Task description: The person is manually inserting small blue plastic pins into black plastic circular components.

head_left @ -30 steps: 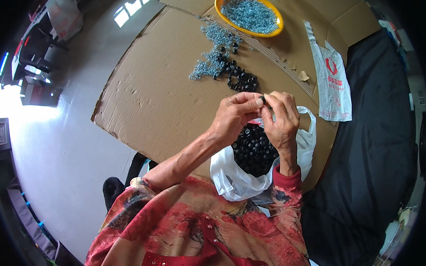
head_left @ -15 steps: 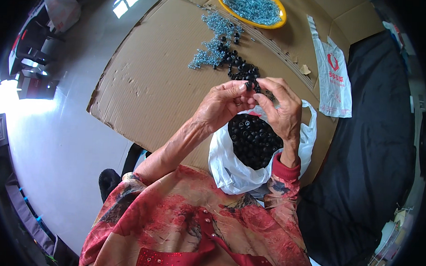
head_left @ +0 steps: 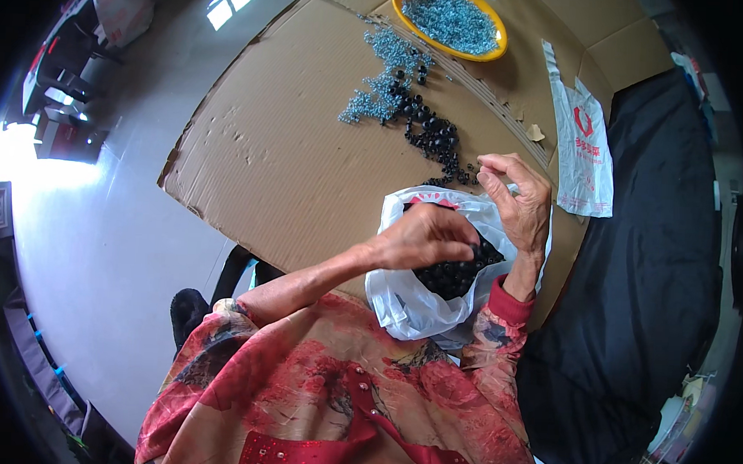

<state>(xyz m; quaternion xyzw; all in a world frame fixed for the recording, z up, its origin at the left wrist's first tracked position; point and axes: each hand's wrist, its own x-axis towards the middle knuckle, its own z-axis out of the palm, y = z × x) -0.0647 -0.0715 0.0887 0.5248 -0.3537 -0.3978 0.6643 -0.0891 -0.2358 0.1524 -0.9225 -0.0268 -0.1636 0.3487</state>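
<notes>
A white plastic bag stands open close to my body, holding many round black beads. My left hand reaches over the bag, its fingers pinched together and pointing down to the right. A black bead shows at its fingertips. Above the bag's right rim is my right hand, thumb and index finger drawn close together; whatever lies between them is too small to make out. Just beyond the bag, black beads of mixed sizes trail across the cardboard sheet, some perhaps strung together.
Small shiny blue beads are scattered beyond the black ones. A yellow bowl full of similar blue beads sits at the far edge. A flattened white bag and a torn cardboard scrap lie right. Dark cloth covers the right side.
My hands have parted. The left came down from the black beads on the cardboard into the bag's mouth; the right shifted slightly right and down. The whole view shifted a little.
</notes>
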